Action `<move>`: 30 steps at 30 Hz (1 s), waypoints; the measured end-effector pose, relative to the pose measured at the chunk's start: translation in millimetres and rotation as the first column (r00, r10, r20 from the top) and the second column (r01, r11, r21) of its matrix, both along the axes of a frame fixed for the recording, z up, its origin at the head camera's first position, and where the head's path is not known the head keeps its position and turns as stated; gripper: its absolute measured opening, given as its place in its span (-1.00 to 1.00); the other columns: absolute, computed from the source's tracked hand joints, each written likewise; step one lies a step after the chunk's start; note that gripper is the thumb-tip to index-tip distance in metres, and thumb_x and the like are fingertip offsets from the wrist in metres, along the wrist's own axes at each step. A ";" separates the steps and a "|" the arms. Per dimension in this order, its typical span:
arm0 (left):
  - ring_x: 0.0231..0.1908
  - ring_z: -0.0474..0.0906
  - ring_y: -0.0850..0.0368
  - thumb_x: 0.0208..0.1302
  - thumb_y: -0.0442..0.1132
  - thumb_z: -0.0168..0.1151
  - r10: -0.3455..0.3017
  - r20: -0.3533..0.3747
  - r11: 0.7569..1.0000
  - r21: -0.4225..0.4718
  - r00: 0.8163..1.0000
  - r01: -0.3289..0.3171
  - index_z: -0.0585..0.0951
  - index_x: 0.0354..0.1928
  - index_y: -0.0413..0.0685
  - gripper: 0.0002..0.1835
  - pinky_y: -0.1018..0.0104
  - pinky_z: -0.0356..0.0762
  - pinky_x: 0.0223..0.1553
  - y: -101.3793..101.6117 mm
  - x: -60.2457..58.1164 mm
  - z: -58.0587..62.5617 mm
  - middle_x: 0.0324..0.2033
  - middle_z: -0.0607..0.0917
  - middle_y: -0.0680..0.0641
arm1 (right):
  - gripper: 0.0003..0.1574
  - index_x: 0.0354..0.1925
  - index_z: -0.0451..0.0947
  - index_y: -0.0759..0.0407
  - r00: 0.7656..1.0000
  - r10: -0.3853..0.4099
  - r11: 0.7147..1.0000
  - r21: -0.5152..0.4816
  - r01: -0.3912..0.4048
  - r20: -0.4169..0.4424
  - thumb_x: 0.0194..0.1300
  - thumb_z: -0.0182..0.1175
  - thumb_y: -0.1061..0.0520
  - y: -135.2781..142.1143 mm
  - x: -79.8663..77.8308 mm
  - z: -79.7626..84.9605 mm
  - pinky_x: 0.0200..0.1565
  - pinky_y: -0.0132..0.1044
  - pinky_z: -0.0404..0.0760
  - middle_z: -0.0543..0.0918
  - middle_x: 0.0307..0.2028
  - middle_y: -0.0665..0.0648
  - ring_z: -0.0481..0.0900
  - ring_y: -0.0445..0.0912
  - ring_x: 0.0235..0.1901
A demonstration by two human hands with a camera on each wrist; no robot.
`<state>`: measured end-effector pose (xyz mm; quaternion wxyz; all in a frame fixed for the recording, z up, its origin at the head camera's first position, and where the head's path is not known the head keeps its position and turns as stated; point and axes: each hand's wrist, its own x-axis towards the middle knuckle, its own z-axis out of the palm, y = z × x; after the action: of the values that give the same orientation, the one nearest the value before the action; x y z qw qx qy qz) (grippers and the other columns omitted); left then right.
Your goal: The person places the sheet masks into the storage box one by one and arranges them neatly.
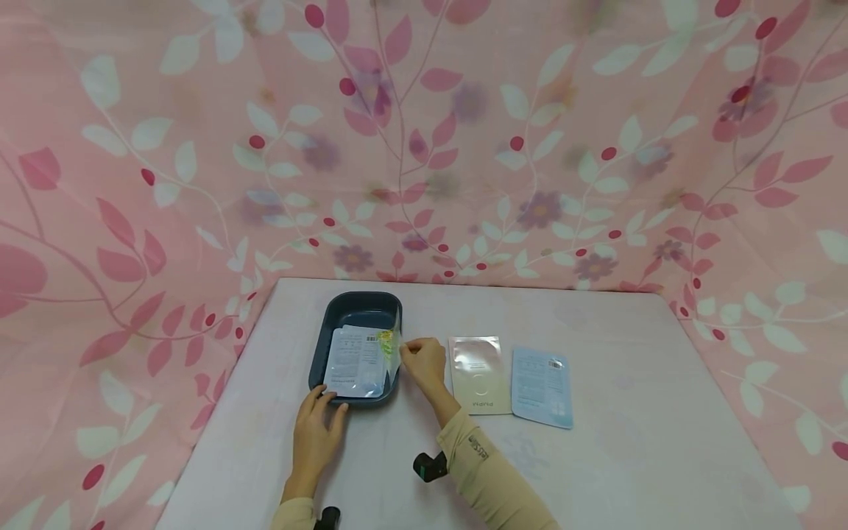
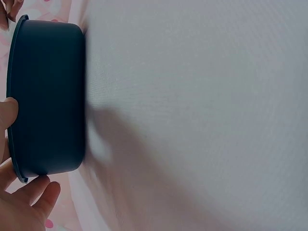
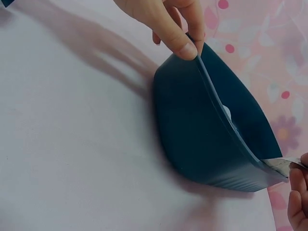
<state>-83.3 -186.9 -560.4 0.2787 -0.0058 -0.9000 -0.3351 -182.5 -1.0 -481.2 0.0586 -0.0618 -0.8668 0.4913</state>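
A dark blue plastic bin [image 1: 366,300] stands at the left of the table. My left hand [image 1: 316,438] holds its near-left corner, thumb and fingers over the rim, as the right wrist view confirms. Inside lie pale blue-and-white printed packets [image 1: 354,364]. Along the bin's right side a green-and-yellow packet [image 1: 388,344] stands tilted up against the wall. My right hand [image 1: 426,362] pinches its edge just outside the right rim; in the right wrist view the fingers [image 3: 298,192] grip this packet's pale edge [image 3: 279,165] above the rim.
Right of my right hand lie a cream-and-silver packet [image 1: 480,379] and a light blue packet [image 1: 542,386], side by side on the white tabletop [image 1: 636,442]. Behind the table hangs a pink floral cloth [image 1: 424,147].
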 end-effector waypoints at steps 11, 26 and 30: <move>0.09 0.41 -0.27 0.06 -0.35 0.39 0.001 0.021 1.000 0.015 1.000 -0.001 0.60 -0.13 -0.40 -0.66 -0.13 0.38 0.08 0.7 0.6 1.0 0.04 0.52 -0.36 | -0.85 -0.39 0.68 0.40 0.999 0.019 0.960 -0.280 -0.006 0.045 0.07 0.28 0.28 -2.0 -5.2 -1.2 -0.57 -0.48 0.42 0.68 -0.57 0.20 0.58 -0.17 -0.63; 0.08 0.41 -0.27 0.04 -0.35 0.40 -0.001 0.018 1.000 0.014 1.000 0.001 0.59 -0.14 -0.40 -0.66 -0.15 0.37 0.07 0.8 0.6 0.1 0.04 0.52 -0.36 | -0.71 -0.21 0.61 0.52 0.977 0.142 0.743 -0.669 0.000 0.157 0.13 0.31 0.29 -6.2 -1.7 11.9 -0.54 -0.52 0.53 0.63 -0.62 0.08 0.54 -0.26 -0.65; 0.07 0.42 -0.28 0.03 -0.37 0.40 0.003 0.008 1.000 0.004 1.000 -0.003 0.59 -0.15 -0.41 -0.66 -0.16 0.39 0.05 1.1 0.7 0.4 0.03 0.52 -0.36 | -0.66 -0.16 0.56 0.55 0.964 0.179 0.643 -0.765 0.037 0.197 0.14 0.30 0.30 -5.5 -2.0 12.1 -0.52 -0.51 0.56 0.60 -0.62 0.02 0.56 -0.26 -0.64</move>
<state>-82.7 -185.8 -560.0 0.2756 -0.0026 -0.9005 -0.3364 -184.4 -6.5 -469.1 -0.1041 -0.1091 -0.5812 0.7997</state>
